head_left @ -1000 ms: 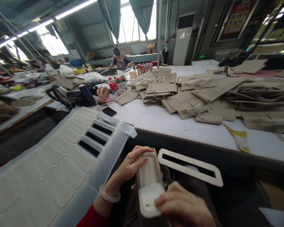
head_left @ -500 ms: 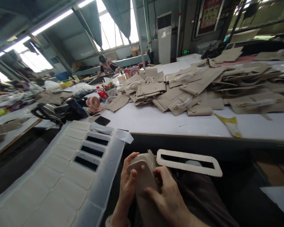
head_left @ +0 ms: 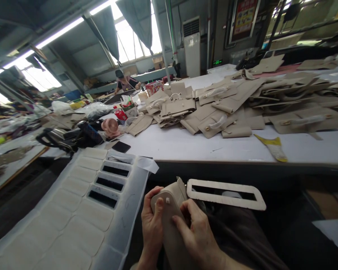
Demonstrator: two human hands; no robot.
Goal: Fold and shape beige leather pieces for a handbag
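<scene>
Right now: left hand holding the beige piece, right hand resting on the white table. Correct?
Not quite: the right hand isn't on the white table; it's on the beige piece too, thumb against its flat face, as the head view shows. The left hand is holding the piece, as you said.

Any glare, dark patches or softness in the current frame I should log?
Head view: the windows burn out to white; head view: the lap sinks into shadow; head view: the left hand and right hand on the tan piece look fairly clear, while clutter at far left is soft.
</scene>
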